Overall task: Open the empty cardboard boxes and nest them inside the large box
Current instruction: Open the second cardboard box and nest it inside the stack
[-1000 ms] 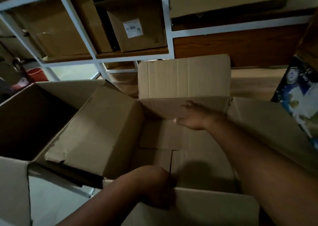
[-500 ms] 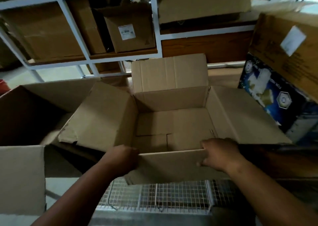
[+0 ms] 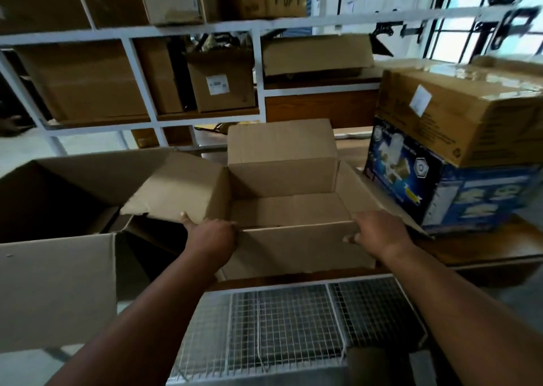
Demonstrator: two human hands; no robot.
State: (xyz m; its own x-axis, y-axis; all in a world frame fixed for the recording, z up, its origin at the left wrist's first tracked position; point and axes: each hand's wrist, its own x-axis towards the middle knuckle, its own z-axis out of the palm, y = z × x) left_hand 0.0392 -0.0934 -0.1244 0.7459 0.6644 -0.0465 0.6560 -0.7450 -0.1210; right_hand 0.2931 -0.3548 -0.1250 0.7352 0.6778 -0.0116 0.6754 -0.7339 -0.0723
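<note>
Open cardboard box (image 3: 282, 206) centre, flaps spread, a hand at each near corner: left hand (image 3: 213, 235), right hand (image 3: 379, 232). Large open box (image 3: 58, 291) to its left, the small box's left flap overhanging it. Printed carton (image 3: 446, 191) to the right, taped carton (image 3: 458, 112) stacked on it. Wire mesh rack (image 3: 293, 327) in front, below the box. Shelving unit (image 3: 194, 29) behind, cartons on its shelves.

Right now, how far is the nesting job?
Done: the smaller box is open and empty. In hand: the left hand and right hand grip its near corners. Left: put it into the large box beside it.
</note>
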